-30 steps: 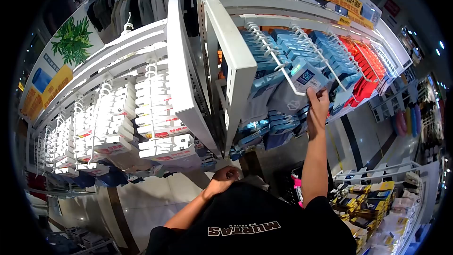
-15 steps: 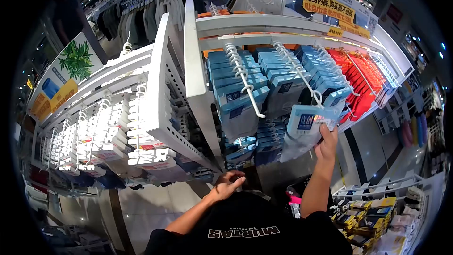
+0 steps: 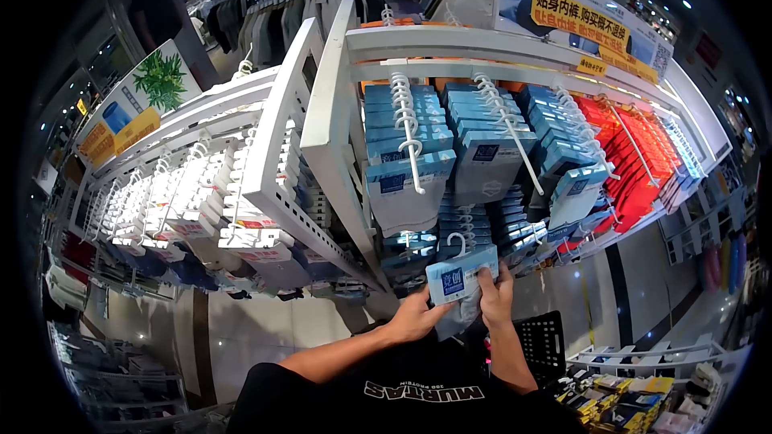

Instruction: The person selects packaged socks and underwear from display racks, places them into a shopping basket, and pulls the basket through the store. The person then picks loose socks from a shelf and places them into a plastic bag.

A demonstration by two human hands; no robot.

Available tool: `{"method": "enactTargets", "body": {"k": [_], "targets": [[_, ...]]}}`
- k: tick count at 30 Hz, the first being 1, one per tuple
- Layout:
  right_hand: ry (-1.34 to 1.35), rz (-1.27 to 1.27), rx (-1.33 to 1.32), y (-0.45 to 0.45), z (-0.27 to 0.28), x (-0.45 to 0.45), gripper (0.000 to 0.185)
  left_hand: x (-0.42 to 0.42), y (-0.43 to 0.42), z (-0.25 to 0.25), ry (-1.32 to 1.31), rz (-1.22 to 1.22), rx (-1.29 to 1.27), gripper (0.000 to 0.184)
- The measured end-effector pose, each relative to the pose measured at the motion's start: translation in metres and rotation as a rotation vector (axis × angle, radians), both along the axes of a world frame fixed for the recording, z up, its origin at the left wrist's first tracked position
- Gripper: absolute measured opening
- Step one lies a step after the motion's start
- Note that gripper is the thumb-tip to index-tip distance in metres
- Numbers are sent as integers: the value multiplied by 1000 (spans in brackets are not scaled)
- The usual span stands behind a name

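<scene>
"What's different now?"

"The left hand (image 3: 412, 317) has joined in. A moment ago the right hand (image 3: 496, 296) had the packet (image 3: 453, 280) on its own, up by the end of a rod, while the left hung in front of the shirt (image 3: 422, 394)."

"And where is the packet now?"

"Lower centre of the frame, just above the shirt, tilted, with its blue label facing the camera. Its white hook (image 3: 457, 239) sticks up from the top edge, caught on nothing that I can see."

"How does each hand hold it?"

"The left pinches the lower left corner; the right grasps the right edge. Neither is free."

"So what does that change mean?"

"I'd judge the packet is fully off the rack (image 3: 328, 84) and steadied from both sides, rather than dangling from one hand."

"What's around it?"

"More blue packets (image 3: 486, 153) hang above, right of centre, with red packets (image 3: 635, 149) farther right. White packets (image 3: 189, 201) fill the left of the frame. A black basket (image 3: 540, 341) sits at lower right, near the right forearm."
</scene>
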State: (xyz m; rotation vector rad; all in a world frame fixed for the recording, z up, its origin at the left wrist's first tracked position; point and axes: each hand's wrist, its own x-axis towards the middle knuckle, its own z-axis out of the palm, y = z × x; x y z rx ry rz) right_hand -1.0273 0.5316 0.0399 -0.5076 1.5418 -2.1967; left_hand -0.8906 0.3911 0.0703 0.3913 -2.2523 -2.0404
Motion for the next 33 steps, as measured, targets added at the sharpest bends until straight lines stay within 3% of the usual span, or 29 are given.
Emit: {"method": "enactTargets", "body": {"k": [2,5,7,8,9,11,12,14,16,19,21,25,27,32,33], "targets": [[129,-63,0,-3,4,0,56,-3,5,4,-26,66,-68,40],[217,-57,-1,-3,0,-3,65,-16,13,9,208,64,-67,41],[221,-56,-20,-7,-10,-2,66,-20,22,13,97,-13,-27,43],[66,59,-36,-2,-12,-1,63,-19,28,19,77,-47,-8,44],[88,2,151,-4,8,0,57,-18,34,26,56,-80,11,46],[-475,327,18,7,-9,-9,56,-16,39,24,74,-107,111,54],[-590,233,-132,-4,4,2,53,-15,39,19,112,-109,112,56],[-575,443,-284,-3,-28,-3,51,-13,43,16,144,-76,125,59],[-834,670,-493,0,-33,-3,53,-13,48,12,181,39,-61,52],[-887,529,-391,-6,-53,12,49,-15,47,9,98,79,-61,40],[-793,606,-408,-7,-61,13,47,-15,52,-4,129,132,37,30],[-980,727,-635,-7,-39,20,49,-13,56,-2,84,144,8,13],[-1004,619,-556,-7,-40,25,50,-15,59,-1,122,174,271,11],[-937,521,-378,4,-42,29,49,-15,57,-8,69,68,305,14],[-846,379,-280,5,-42,32,46,-16,57,-9,75,60,325,14]]}}
